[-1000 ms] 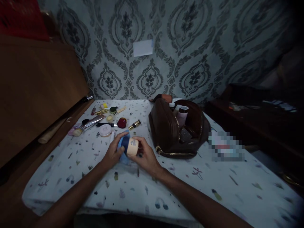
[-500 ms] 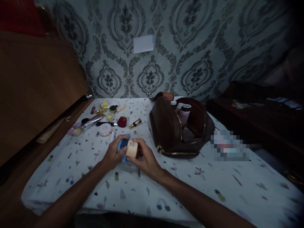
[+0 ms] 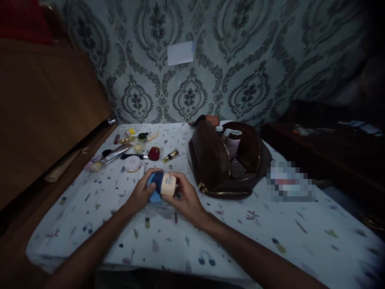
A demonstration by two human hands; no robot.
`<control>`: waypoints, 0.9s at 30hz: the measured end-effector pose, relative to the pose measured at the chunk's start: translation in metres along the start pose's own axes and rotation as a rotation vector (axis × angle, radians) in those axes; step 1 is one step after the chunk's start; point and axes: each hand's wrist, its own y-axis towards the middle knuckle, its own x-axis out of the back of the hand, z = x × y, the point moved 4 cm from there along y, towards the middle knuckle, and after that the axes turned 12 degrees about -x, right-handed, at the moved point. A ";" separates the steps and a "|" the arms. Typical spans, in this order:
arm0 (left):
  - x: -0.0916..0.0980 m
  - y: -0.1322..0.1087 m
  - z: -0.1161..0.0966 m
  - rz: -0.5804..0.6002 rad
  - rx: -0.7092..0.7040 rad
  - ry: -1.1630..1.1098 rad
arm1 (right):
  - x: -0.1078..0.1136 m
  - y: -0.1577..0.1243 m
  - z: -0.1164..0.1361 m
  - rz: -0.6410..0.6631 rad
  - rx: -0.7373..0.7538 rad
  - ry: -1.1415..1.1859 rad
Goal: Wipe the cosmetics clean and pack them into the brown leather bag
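Between my hands, above the table, is a small jar [image 3: 169, 184] with a cream-coloured body and a dark blue lid, tipped on its side. My right hand [image 3: 187, 199] grips the cream body with thumb and fingers. At the lid end, my left hand [image 3: 144, 188] is closed around a light blue cloth [image 3: 154, 196] with its thumb by the lid. Just beyond the hands lies a round pale compact [image 3: 132, 163]. An open brown cosmetic bag [image 3: 207, 160] stands to the right, with a pinkish bottle [image 3: 233, 145] and other containers upright inside.
Makeup items lie at the back left: a gold lipstick [image 3: 170, 156], a dark red round case [image 3: 154, 153], a silver tube [image 3: 117, 154] and brushes. A patterned white cloth [image 3: 156, 245] covers the table. A wooden panel [image 3: 48, 108] borders the left; a blurred-out item [image 3: 290, 182] lies right.
The jar has shifted slightly up and right, and more of its dark blue lid shows. My left thumb has moved back from the cream body. The bag and makeup stay put.
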 end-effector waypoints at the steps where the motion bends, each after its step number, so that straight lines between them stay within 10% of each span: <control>1: 0.000 0.000 -0.001 0.009 -0.013 0.009 | 0.001 0.001 -0.001 0.001 -0.035 0.038; 10: 0.002 -0.001 -0.002 0.088 0.023 -0.021 | 0.004 0.003 0.001 0.052 -0.121 0.176; 20: 0.003 0.000 0.005 0.064 0.047 -0.037 | 0.008 0.000 0.013 -0.035 0.168 -0.086; 27: 0.003 0.000 0.007 0.088 0.048 0.034 | 0.008 0.003 0.007 -0.016 -0.019 0.014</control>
